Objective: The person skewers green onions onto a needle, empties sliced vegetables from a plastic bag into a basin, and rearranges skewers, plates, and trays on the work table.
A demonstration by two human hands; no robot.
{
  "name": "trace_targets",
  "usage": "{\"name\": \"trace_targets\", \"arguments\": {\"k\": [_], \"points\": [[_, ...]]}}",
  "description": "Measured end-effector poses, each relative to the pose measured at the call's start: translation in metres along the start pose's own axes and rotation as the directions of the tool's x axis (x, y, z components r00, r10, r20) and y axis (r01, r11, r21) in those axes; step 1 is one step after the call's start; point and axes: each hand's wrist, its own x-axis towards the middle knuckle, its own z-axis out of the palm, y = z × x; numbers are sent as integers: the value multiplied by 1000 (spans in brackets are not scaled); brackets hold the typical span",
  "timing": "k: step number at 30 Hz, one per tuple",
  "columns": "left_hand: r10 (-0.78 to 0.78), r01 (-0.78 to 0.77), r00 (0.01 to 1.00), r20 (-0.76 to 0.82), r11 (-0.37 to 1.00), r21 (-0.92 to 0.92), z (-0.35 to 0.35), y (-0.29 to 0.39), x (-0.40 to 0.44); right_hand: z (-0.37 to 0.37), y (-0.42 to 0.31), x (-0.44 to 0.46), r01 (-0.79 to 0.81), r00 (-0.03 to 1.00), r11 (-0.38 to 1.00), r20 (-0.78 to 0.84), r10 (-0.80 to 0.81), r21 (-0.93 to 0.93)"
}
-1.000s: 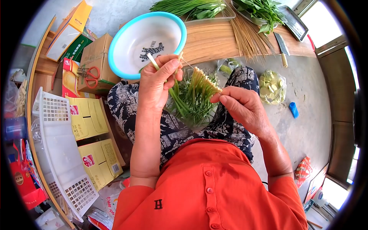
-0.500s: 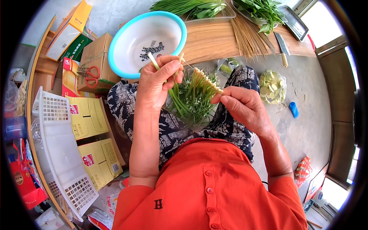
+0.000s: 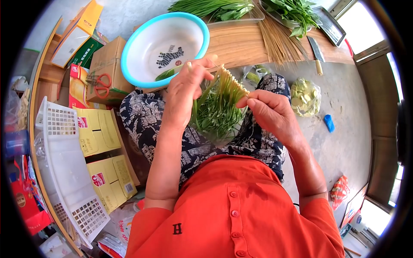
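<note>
Your right hand (image 3: 275, 115) pinches one end of the skewered greens (image 3: 229, 86), just your side of the basin (image 3: 142, 49); left hand (image 3: 184, 92) grips loose stalks (image 3: 189, 67). Pierce dead centre imo.

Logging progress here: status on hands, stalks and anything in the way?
Left hand closed at far end of stalk row; right hand pinching at near end. Row threaded side by side. Basin just beyond left hand.
</note>
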Motion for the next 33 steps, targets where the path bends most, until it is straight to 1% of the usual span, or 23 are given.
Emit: {"name": "trace_targets", "arguments": {"k": [1,4,8,10,11,18,21,23,24,26,30,33], "points": [[46,-47,999,-12,997,-62,0,-2,1,-1,5,1,11,1000,1000,-10,-11,15],[19,-19,1000,-9,998,-61,-8,-6,4,-4,7,0,-4,1000,1000,-20,5,27],[57,-59,997,-53,997,-40,-8,-5,5,-1,4,-1,6,1000,1000,-20,-5,22],[33,-49,984,-176,995,-83,-6,-3,5,0,2,-3,41,999,999,-15,-42,-11],[59,-86,978,-198,988,-130,-5,-3,5,0,2,-3,42,999,999,-16,-42,-11],[107,-142,977,-184,972,-189,-4,-5,6,3,-3,-6,19,1000,1000,21,-20,12],[94,-122,979,-183,981,-151,-5,-7,6,5,-6,-7,20,999,999,49,-22,32],[43,-88,978,-204,972,-217,-4,-5,5,6,-8,-7,20,998,999,61,-22,32],[43,-88,978,-203,972,-217,-3,-4,5,6,-9,-7,19,998,1000,60,-21,22],[25,-79,983,-181,952,-296,-1,0,4,7,-10,-7,19,998,1000,58,-19,13],[36,-76,990,-138,952,-296,-2,2,2,7,-10,-6,11,999,1000,50,-11,1],[9,-47,992,-123,948,-314,-3,2,1,7,-10,-6,7,999,1000,47,-7,-2]]}}
